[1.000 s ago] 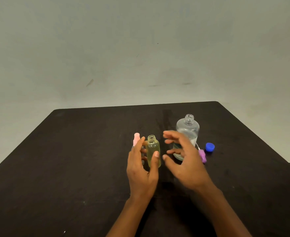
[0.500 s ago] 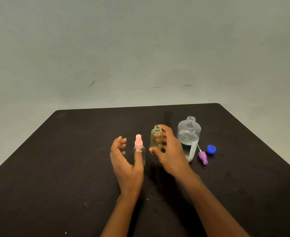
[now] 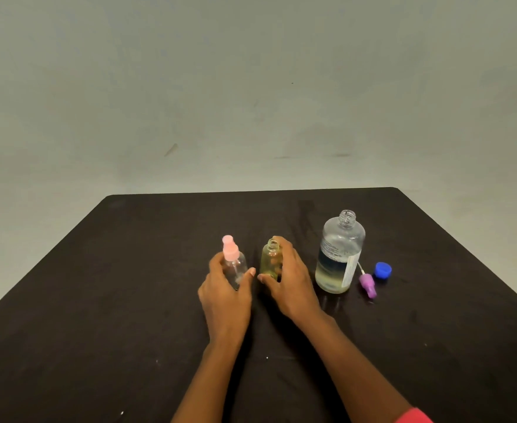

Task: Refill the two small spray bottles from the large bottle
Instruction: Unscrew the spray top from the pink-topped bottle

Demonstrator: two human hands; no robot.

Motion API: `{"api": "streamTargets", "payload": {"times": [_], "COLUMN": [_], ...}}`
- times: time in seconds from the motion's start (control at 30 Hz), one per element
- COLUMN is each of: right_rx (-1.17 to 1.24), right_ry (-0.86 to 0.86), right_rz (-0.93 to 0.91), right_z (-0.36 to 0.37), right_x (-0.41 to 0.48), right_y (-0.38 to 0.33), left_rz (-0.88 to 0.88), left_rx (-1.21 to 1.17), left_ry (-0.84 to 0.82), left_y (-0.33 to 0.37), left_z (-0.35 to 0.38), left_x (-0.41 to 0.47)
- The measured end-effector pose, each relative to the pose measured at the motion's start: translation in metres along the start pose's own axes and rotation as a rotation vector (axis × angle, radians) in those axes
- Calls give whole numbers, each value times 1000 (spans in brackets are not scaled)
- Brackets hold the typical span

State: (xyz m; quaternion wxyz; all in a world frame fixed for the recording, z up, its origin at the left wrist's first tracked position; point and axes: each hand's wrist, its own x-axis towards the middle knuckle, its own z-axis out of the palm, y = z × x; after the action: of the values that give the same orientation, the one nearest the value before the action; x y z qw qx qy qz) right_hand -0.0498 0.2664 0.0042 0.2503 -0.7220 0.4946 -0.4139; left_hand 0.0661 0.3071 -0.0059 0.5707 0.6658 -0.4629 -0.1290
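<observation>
Centrally in the head view, my left hand (image 3: 225, 288) clasps the pink-capped bottle (image 3: 235, 265) and my right hand (image 3: 287, 282) the uncapped yellow bottle (image 3: 270, 259). The open large bottle (image 3: 339, 254) stands right of them, where a stray knuckle could spill it.

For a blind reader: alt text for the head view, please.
A left hand grips a small clear pink-topped spray bottle and a right hand a small uncapped yellowish bottle on a black table. Rightward: large open clear bottle, purple spray top, blue cap.
</observation>
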Motion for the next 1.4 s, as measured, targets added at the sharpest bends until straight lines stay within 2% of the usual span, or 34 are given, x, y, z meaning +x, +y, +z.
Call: {"api": "streamTargets", "payload": {"times": [0.13, 0.43, 0.53, 0.67, 0.73, 0.87, 0.97, 1.1, 1.4], "right_rx": [22, 80, 181, 328, 429, 603, 699, 808, 923], "right_ry": [-38, -65, 25, 230, 259, 241, 212, 103, -58], "right_rz": [-11, -17, -84, -242, -267, -236, -142, -40, -40], "right_z": [7, 9, 5, -2, -6, -12, -14, -24, -35], "right_x": [0, -2, -3, -5, -8, -13, -12, -11, -15], "right_y": [-2, 5, 0, -16, -22, -30, -31, -25, -17], "left_rz": [2, 145, 246, 418, 509, 619, 664, 705, 708], "left_rx": [-20, -12, 37, 192, 240, 275, 307, 337, 352], "left_ry": [140, 207, 258, 290, 296, 276, 253, 236, 178], "left_y": [0, 4, 4, -3, -5, -3, -2, -1, 0], "left_z": [-7, -9, -8, -5, -4, -4, -4, -5, -5], "left_x": [6, 4, 4, 5, 5, 2, 1, 2, -1]}}
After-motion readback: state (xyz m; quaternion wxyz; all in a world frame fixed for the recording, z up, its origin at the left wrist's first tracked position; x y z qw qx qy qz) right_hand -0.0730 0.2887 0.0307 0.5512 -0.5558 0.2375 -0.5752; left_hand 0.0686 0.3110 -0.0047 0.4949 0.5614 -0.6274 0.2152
